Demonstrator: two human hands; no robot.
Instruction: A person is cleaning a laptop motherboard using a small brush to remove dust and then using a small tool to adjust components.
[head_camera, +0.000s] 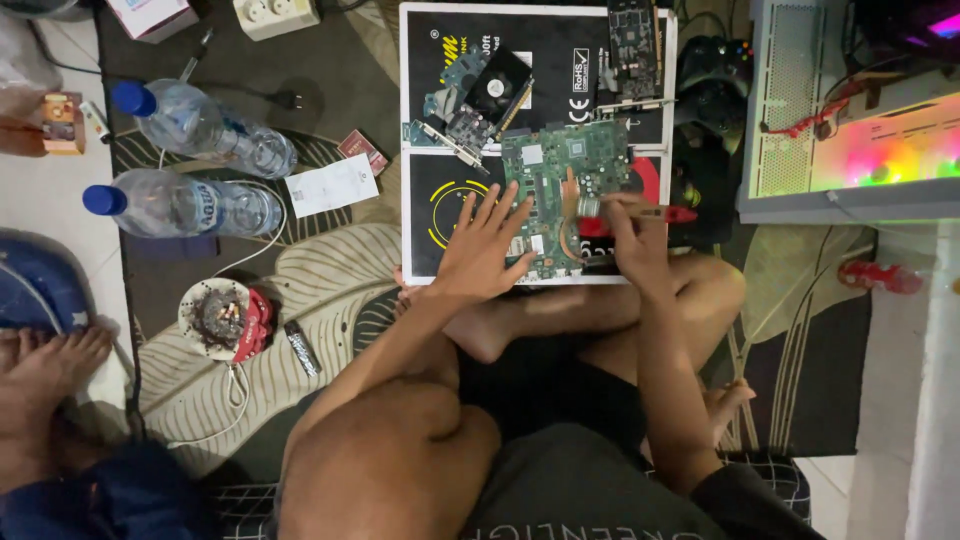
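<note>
Seated cross-legged on a patterned rug, looking down at a green circuit board (565, 180) lying on a flat black-and-white box (425, 240) at about 12 o'clock from the lap. Left hand (483, 248) spread flat, fingers splayed and unclenched, pressing on the board's lower left part and the box beside it. Right hand (630, 235) closed around a red-handled screwdriver (655, 213), tip aimed at the board's right side near a copper heat pipe (571, 215). At 11 o'clock of the board, a small graphics card with a black fan (480, 95); at 1 o'clock, another dark expansion card (632, 40) lying on the same box. Well out at 9 o'clock, two clear water bottles with blue caps (190, 165) lying on their sides, a white paper slip (332, 185) just beside them. Lower, near 8 o'clock, a round ashtray (215, 317) with a black lighter (301, 347) close by. At 2 o'clock, an open computer case (850, 120) glowing in rainbow colours. At the far left edge, another person's bare feet (50, 365).
</note>
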